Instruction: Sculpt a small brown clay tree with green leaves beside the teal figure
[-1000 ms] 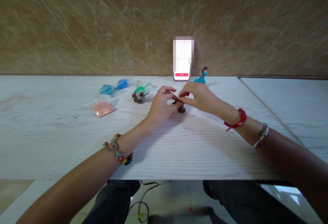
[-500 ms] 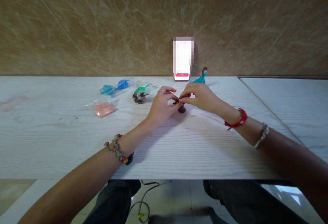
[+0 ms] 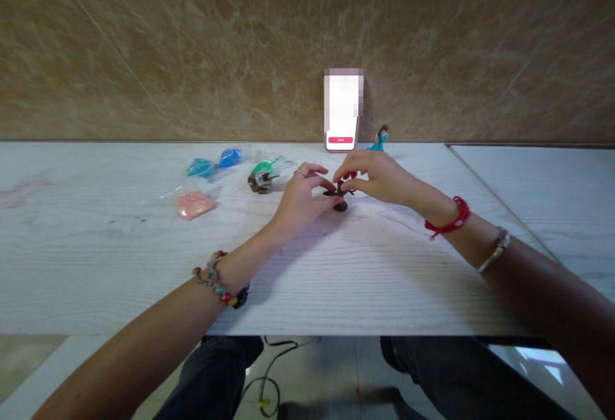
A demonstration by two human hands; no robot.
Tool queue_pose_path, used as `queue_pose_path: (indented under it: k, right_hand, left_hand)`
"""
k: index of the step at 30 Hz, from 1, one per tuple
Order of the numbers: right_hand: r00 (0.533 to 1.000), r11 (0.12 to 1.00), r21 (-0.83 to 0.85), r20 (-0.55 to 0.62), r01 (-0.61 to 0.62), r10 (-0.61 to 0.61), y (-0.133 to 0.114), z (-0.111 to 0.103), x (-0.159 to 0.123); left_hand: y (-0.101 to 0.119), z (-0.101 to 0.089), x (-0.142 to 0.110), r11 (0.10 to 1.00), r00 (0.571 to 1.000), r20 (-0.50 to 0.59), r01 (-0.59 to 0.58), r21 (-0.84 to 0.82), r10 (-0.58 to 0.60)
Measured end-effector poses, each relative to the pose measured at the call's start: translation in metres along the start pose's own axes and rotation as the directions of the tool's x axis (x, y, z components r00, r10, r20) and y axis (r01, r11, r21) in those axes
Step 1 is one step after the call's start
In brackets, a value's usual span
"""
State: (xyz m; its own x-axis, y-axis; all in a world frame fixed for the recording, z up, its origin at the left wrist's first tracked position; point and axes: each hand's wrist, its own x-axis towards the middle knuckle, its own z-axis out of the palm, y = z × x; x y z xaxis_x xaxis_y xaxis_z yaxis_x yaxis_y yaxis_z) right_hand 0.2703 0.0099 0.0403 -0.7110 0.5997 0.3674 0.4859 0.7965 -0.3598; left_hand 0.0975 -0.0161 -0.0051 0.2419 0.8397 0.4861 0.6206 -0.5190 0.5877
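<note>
Between my hands stands a small dark brown clay figure (image 3: 341,205) with a rounded base and thin arms like branches sticking out to the sides. My left hand (image 3: 307,193) pinches it from the left, thumb low near the base and forefinger by the left branch. From the upper right my right hand (image 3: 368,173) closes thumb and fingertips around its top and right branch. My fingers cover part of the upper figure.
A lit phone (image 3: 341,113) leans against the marbled wall, with a turquoise figurine (image 3: 379,138) to its right. On the left lie bags of clay: teal (image 3: 200,168), blue (image 3: 230,157), green (image 3: 262,168), pink (image 3: 193,205), and a brown lump in wrap (image 3: 258,182).
My right hand has shifted slightly up and right, so more of the brown figure's top and right branch shows. My left hand stays nearly in place.
</note>
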Motion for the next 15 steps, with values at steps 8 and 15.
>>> queue_pose_path:
  k: [8, 15]
  right_hand:
    - [0.999, 0.999, 0.006, 0.039, 0.033, -0.033, 0.0039, 0.0022, 0.0008]
    - [0.997, 1.0, -0.015, 0.078, 0.009, -0.008, -0.0049, 0.0015, 0.0036]
  left_hand:
    - [-0.0036, 0.0017, 0.0015, 0.999, 1.0, 0.013, 0.006, -0.032, -0.006]
    - [-0.0017, 0.0011, 0.0013, 1.0, 1.0, 0.024, -0.006, -0.018, 0.006]
